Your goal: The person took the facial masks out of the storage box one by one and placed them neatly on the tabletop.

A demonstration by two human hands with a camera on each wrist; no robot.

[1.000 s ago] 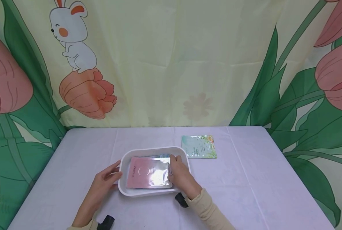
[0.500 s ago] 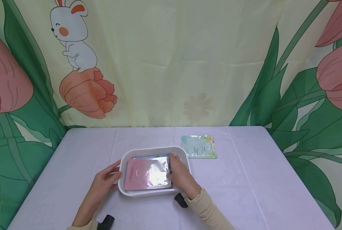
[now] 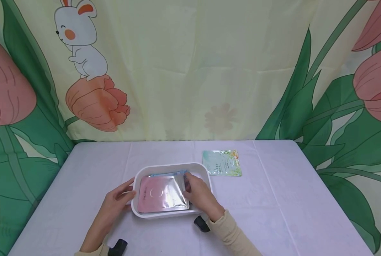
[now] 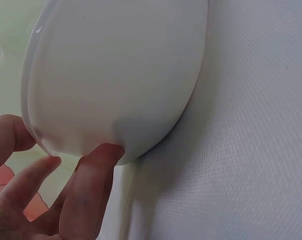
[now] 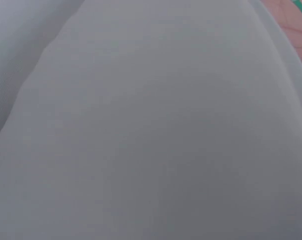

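A white tray (image 3: 164, 216) stands on the cloth-covered table. In it lies a pink and silver sheet mask packet (image 3: 159, 195), over a blue packet (image 3: 168, 174) whose far edge shows. My right hand (image 3: 199, 193) reaches into the tray over its right side and pinches the pink packet's right edge between thumb and fingers; the fingers under the edge are hidden. My left hand (image 3: 116, 199) touches the left end of the tray. In the left wrist view its fingertips rest on the outer wall (image 4: 116, 75) and rim. Only the tray's outer side (image 5: 155, 115) fills the right wrist view.
A green sheet mask packet (image 3: 221, 163) lies flat behind the tray's right corner. White cloth (image 3: 273, 213) covers the table, and a printed curtain (image 3: 190, 71) hangs behind its far edge. Black wrist straps (image 3: 118, 248) sit at both sleeves.
My right hand has moved slightly left, its fingers now over the pink packet's edge. The pink packet has slid left and a little nearer, showing more of the blue one. My left hand stays put.
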